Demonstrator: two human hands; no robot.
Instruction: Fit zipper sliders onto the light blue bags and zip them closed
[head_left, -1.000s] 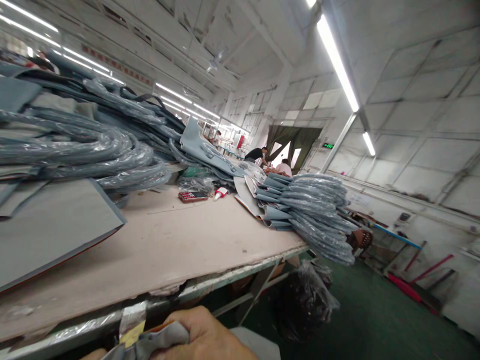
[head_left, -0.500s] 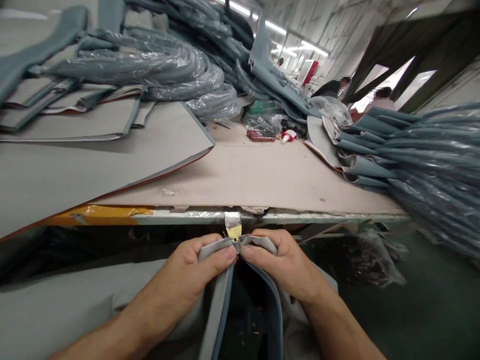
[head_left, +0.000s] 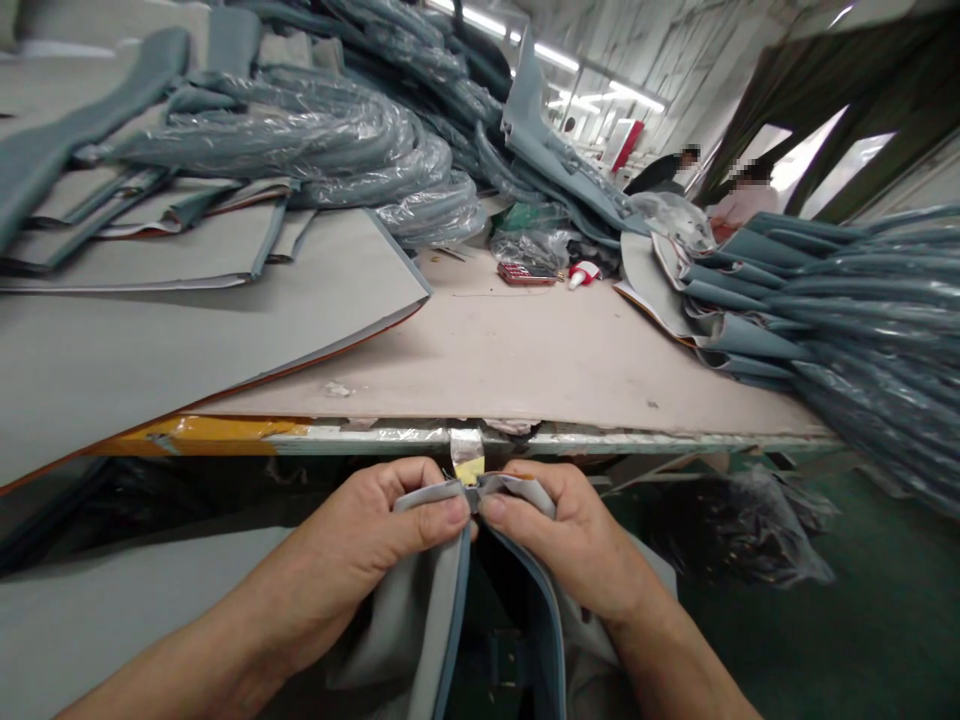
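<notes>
Grey sheet material with blue edging (head_left: 442,620) hangs from my two hands just below the front edge of the table. My left hand (head_left: 375,525) pinches one side of it between thumb and fingers. Opposite, my right hand (head_left: 566,525) pinches the other side, with the thumb on top. The thumbs are close together, with a small gap between them. A small metal and yellow tab (head_left: 469,460) on the table edge sits right above the fingertips. What lies under the thumbs is hidden.
The pinkish table (head_left: 517,350) bears a large grey sheet (head_left: 225,330) at left, plastic-wrapped blue bundles (head_left: 300,140) behind, and more bundles (head_left: 885,320) at right. A red calculator-like object (head_left: 529,273) and a small red-and-white bottle (head_left: 582,274) lie at the back. People are in the distance.
Both hands keep their pinch in nearly the same place. My left forearm sits slightly further left, and the grey material beneath it has shifted. The view has moved a little.
</notes>
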